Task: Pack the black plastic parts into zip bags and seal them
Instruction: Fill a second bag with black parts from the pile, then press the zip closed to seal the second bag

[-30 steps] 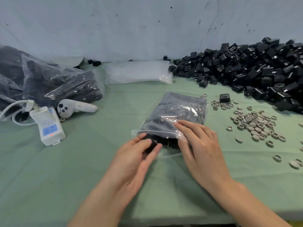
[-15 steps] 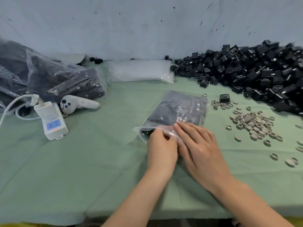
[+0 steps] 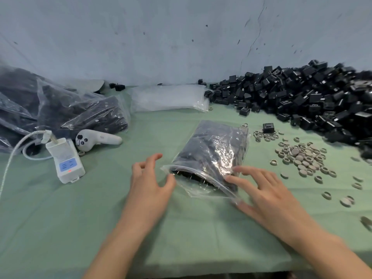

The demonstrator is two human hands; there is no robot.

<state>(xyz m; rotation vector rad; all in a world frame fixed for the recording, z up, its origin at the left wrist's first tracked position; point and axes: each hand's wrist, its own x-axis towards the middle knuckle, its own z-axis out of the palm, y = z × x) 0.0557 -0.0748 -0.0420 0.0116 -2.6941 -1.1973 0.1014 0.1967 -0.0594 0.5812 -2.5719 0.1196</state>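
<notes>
Can't resolve single parts inside zip bag (image 3: 211,156): dark mass behind glare. Shows black pieces at gaping left end of mouth; can't tell for the other end, covered by right hand (image 3: 267,194). Cut off by right frame edge: pile of black parts (image 3: 302,97), blurred there. Cut off by left edge: filled bags (image 3: 60,113), far left of pile. Zip bag flat on green cloth (image 3: 80,218), left of pile and nearer the person, apart from it. Long axis from person toward wall, leaning slightly toward pile; mouth at near end, facing the person. Right hand spread flat, fingers straight, index on mouth strip near corner closest to pile. On bag's side away from pile: left hand (image 3: 149,184), fingers loosely curled and apart, gripping nothing, thumb tip at mouth corner, touching or just beside, can't tell. Scattered just in front of pile: grey rings (image 3: 302,158).
</notes>
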